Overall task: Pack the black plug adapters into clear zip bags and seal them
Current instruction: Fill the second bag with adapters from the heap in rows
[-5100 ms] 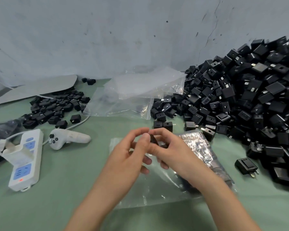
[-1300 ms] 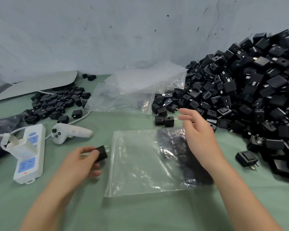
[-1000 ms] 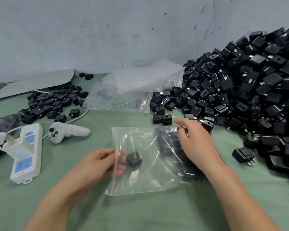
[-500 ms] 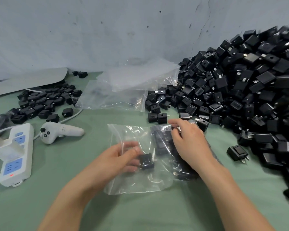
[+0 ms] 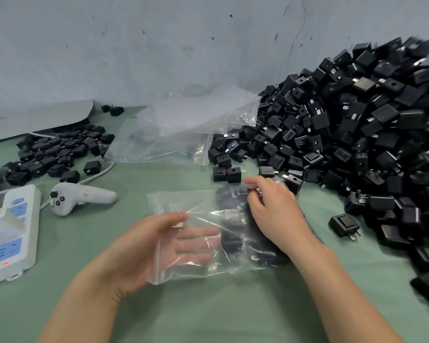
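A person's left hand (image 5: 144,248) reaches into the open left side of a clear zip bag (image 5: 198,201) lying flat on a green table cover (image 5: 208,313). Its fingers lie straight inside, visible through the film, and the thumb bears down on the upper layer from above, so the plastic is pinched between them. The right hand (image 5: 275,214) rests on the right half of the bag, with its fingers curled over the far edge and nipping the plastic there.

A dark cluster of packed adapters (image 5: 233,219) fills the right half of the bag, partly under the right hand and just beyond the left fingertips.

Right of the bag, a large heap of loose black plug adapters (image 5: 357,144) rises against a grey wall (image 5: 159,45). One single adapter (image 5: 343,225) lies prongs-out between the bag and the heap. Two cube adapters (image 5: 227,174) sit just beyond the bag's far edge, and a stack of empty bags (image 5: 183,129) lies farther back. Left of the bag rest a white handheld controller (image 5: 82,196) and a white power strip (image 5: 10,233), and a smaller scatter of adapters (image 5: 55,152) lies behind them.
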Tool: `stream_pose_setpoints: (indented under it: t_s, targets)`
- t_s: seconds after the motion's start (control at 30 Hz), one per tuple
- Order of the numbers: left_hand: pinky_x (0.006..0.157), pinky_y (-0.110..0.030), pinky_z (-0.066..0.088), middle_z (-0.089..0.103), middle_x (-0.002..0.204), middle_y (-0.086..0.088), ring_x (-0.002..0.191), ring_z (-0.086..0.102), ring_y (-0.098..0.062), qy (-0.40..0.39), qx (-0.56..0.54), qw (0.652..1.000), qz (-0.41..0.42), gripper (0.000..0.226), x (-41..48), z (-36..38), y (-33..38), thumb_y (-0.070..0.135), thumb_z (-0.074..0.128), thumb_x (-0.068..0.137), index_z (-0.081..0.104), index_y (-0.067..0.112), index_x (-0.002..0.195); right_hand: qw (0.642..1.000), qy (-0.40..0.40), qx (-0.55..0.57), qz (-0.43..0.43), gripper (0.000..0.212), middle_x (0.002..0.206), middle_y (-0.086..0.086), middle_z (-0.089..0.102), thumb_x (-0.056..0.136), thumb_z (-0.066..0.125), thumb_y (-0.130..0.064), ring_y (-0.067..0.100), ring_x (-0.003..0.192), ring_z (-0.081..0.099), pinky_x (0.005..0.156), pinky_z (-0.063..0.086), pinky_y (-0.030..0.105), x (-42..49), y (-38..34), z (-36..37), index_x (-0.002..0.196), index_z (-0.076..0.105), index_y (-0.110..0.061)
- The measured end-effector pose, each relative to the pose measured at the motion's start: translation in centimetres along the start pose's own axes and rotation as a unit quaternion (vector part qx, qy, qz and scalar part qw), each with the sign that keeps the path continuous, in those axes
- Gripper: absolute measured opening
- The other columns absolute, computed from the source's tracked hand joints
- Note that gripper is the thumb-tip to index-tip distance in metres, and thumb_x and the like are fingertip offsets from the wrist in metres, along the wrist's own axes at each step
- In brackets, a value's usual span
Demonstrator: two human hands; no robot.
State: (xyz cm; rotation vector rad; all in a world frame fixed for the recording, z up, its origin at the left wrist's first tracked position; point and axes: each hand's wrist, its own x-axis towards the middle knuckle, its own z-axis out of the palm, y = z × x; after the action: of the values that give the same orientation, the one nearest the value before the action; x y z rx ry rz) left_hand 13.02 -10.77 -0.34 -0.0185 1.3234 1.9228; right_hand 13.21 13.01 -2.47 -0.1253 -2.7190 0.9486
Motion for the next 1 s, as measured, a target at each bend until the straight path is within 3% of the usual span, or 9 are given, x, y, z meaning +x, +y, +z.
stream_pose_setpoints:
  t_s: [0.17, 0.37, 0.57, 0.7, 0.8, 0.9, 1.0]
  targets:
    - [0.094, -0.058, 0.053, 0.056, 0.133, -0.034, 0.123, 0.057, -0.048, -0.027, -0.012, 0.999, -0.039, 0.023, -0.2, -1.6, 0.0, 0.027, 0.058, 0.096, 0.039, 0.014, 0.103, 1.0, -0.011, -0.024, -0.012, 0.037, 0.134, -0.012, 0.057, 0.102, 0.039, -0.024, 0.013, 0.127, 0.044, 0.113, 0.031, 0.037, 0.0, 0.2, 0.0, 0.136, 0.053, -0.03]
    - [0.079, -0.041, 0.06, 0.064, 0.117, -0.036, 0.11, 0.065, -0.046, 0.008, 0.078, 0.996, -0.045, 0.077, 0.5, -0.7, 0.0, 0.046, 0.082, 0.076, 0.034, 0.012, 0.126, 0.998, -0.015, -0.06, -0.021, 0.037, 0.133, -0.013, 0.054, 0.103, 0.038, -0.028, 0.012, 0.126, 0.043, 0.111, 0.028, 0.035, 0.0, 0.3, 0.5, 0.138, 0.05, -0.032]
    - [0.073, -0.036, 0.06, 0.067, 0.118, -0.029, 0.104, 0.07, -0.038, -0.008, 0.111, 0.991, -0.073, 0.08, 1.4, 0.4, -0.7, 0.051, 0.076, 0.077, 0.033, 0.008, 0.13, 0.997, -0.008, -0.067, -0.024, 0.038, 0.131, -0.011, 0.055, 0.102, 0.039, -0.027, 0.013, 0.124, 0.043, 0.108, 0.028, 0.033, 0.0, 0.4, 0.6, 0.137, 0.051, -0.031]
    - [0.058, -0.026, 0.054, 0.067, 0.125, -0.02, 0.07, 0.068, -0.019, -0.036, 0.141, 0.988, -0.051, 0.051, 1.5, 0.8, -0.8, 0.046, 0.068, 0.087, 0.044, 0.007, 0.111, 0.997, -0.011, -0.067, -0.026, 0.038, 0.131, -0.011, 0.055, 0.102, 0.038, -0.027, 0.014, 0.125, 0.043, 0.11, 0.029, 0.034, 0.0, 0.5, 0.6, 0.138, 0.05, -0.031]
    - [0.056, -0.028, 0.051, 0.07, 0.113, -0.023, 0.057, 0.057, -0.02, 0.001, 0.153, 0.988, -0.034, 0.055, 1.2, 0.4, -0.8, 0.047, 0.073, 0.083, 0.052, 0.003, 0.108, 0.998, -0.013, -0.065, -0.023, 0.038, 0.131, -0.011, 0.055, 0.102, 0.038, -0.027, 0.013, 0.125, 0.043, 0.111, 0.028, 0.035, 0.0, 0.5, 0.5, 0.138, 0.05, -0.031]
    - [0.06, -0.03, 0.053, 0.073, 0.105, -0.022, 0.061, 0.058, -0.021, 0.002, 0.144, 0.989, -0.027, 0.042, 1.0, 0.3, -0.7, 0.04, 0.066, 0.092, 0.048, 0.004, 0.105, 0.997, -0.015, -0.066, -0.025, 0.038, 0.131, -0.012, 0.054, 0.102, 0.038, -0.027, 0.013, 0.125, 0.042, 0.112, 0.028, 0.035, 0.0, 0.6, 0.5, 0.138, 0.05, -0.032]
    - [0.064, -0.034, 0.057, 0.073, 0.101, -0.023, 0.077, 0.063, -0.028, 0.009, 0.11, 0.994, -0.024, 0.045, 1.1, 0.3, -0.7, 0.039, 0.07, 0.083, 0.046, 0.008, 0.104, 0.997, -0.015, -0.069, -0.027, 0.038, 0.131, -0.012, 0.054, 0.102, 0.038, -0.027, 0.013, 0.125, 0.043, 0.111, 0.028, 0.034, 0.0, 0.5, 0.5, 0.138, 0.05, -0.032]
